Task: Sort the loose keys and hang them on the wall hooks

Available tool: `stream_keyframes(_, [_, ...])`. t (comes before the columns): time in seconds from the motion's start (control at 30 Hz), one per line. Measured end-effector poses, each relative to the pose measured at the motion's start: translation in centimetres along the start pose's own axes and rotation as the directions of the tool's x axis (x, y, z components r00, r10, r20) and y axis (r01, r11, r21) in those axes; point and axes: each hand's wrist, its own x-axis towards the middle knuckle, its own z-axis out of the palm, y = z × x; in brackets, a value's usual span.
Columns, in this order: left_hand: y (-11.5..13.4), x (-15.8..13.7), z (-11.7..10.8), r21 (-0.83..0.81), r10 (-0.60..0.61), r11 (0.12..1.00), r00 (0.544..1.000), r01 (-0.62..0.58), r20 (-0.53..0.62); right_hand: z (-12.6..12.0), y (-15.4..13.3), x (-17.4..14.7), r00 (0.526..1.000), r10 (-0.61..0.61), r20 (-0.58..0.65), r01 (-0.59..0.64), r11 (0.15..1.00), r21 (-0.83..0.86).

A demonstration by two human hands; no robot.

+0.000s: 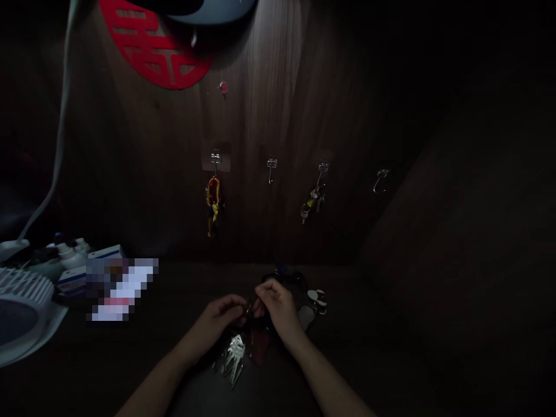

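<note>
Low in the middle, my left hand [223, 311] is closed in a pinch on a small metal key ring [248, 308]. My right hand [277, 301] faces it from the other side, fingers pinched close to the ring. What the right fingertips grip is too dark to make out. A bunch of silver keys [235, 354] is just below my left hand. Beside the keys, between my wrists, is a dark red flat piece [259, 344]. Right of my right hand lie a grey oval fob [306, 316] and a white rounded item [317, 298].
Four metal hooks line the wooden wall; yellow-red cord [213, 194] hangs from the leftmost hook [216, 158], keys [313, 202] from the third hook [323, 167]. Left stand a white slatted device [24, 307], bottles [69, 255] and a box [73, 281]. A cable [63, 116] hangs nearby.
</note>
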Motion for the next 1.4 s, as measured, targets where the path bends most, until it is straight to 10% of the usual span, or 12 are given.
stream_keyframes(0.3, [-0.7,0.3,-0.2,-0.312,-0.023,0.95,0.999,0.014,-0.023,-0.1,-0.3,-0.7,0.976,-0.213,0.033,0.212,0.916,-0.34])
stream_keyframes(0.67, [-0.7,0.5,-0.4,-0.116,-0.015,0.993,0.999,0.011,-0.036,-0.3,-1.1,-1.2,0.858,-0.481,0.179,0.506,0.734,-0.454])
stream_keyframes(1.03, [-1.3,1.4,-1.5,0.159,0.063,0.986,0.987,-0.039,-0.149,-3.2,-6.0,1.6,0.856,-0.49,-0.162,0.366,0.798,-0.479])
stream_keyframes(1.4, [-1.1,1.3,-1.5,0.118,0.062,0.992,0.993,-0.05,-0.103,-5.4,-17.2,8.6,0.678,-0.558,-0.478,0.536,0.821,-0.198])
